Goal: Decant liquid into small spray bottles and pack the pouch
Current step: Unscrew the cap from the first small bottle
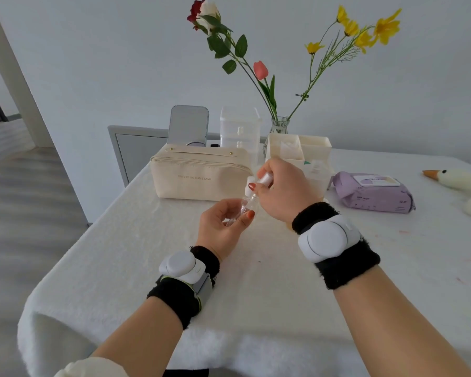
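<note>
Cream fabric marks the far left: a zipped pouch (199, 175) stands closed on the white-covered desk (147, 254), with a small standing mirror (188, 125) behind it. Just in front of the pouch's right end, the left hand (223, 227) curls palm-up around a small clear spray bottle (246, 206), thumb and fingers pinching its body above the desk. Directly above, the right hand (283, 189) pinches the spray pump top (265, 178) between thumb and fingertips, tilted, its thin tube reaching down into the bottle's neck. Both wrists wear black bands with white devices. Behind the hands stand a clear drawer unit (239, 131), a glass vase (279, 126) of flowers and a cream divided organiser (310, 146), with a larger bottle (317, 172) partly hidden by the right hand. Further right lies a purple pack of wipes (373, 193), then a plush goose (460, 180) at the desk's edge.
</note>
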